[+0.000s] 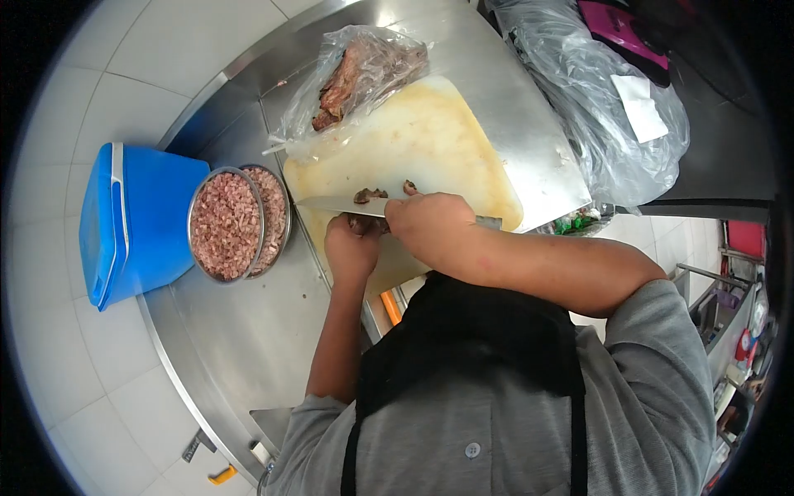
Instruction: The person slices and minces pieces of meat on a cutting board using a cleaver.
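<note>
My right hand [432,227] is wrapped round the handle of a knife [335,203], whose blade points left across the cutting board [447,116]. Under the blade, the fingers of my left hand [351,248] are closed on a piece of meat [366,224], which is partly hidden by the fingers and blade. Just beyond the knife lies a dark cut piece [370,195], and a smaller piece [409,188] sits near my right knuckles. At the far side of the board, a clear plastic bag [385,62] holds a browned chunk of meat [341,87].
Two round metal bowls of diced pinkish meat [225,225] overlap on the steel counter [248,331] at left, against a blue cooler [149,219]. At the right is a large plastic bag [579,116] with a white paper [639,107] on it.
</note>
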Action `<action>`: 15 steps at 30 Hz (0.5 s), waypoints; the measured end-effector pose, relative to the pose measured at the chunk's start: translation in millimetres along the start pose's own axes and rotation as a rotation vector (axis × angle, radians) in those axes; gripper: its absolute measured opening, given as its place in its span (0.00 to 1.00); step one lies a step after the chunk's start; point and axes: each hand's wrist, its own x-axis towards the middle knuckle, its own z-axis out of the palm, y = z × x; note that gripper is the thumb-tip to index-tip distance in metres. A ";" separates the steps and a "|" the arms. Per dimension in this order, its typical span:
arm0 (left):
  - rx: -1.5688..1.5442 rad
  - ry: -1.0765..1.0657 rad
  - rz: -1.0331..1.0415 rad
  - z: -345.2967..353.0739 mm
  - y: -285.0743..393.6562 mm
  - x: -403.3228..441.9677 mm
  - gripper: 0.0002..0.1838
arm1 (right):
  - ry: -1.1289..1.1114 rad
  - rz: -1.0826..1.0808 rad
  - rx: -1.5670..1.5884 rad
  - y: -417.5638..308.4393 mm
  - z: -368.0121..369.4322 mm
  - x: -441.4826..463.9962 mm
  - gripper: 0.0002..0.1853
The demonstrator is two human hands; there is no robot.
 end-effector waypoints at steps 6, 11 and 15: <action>-0.104 -0.104 -0.185 -14.3 26.1 -1.3 0.14 | -0.056 0.054 -0.030 18.0 -15.8 -26.2 0.07; 0.129 -0.131 -0.012 -5.6 11.4 -9.7 0.16 | -0.162 0.099 0.071 14.7 -5.1 9.0 0.10; 0.028 0.058 0.100 6.0 7.0 -40.7 0.21 | -0.073 0.013 0.110 41.8 17.2 32.2 0.11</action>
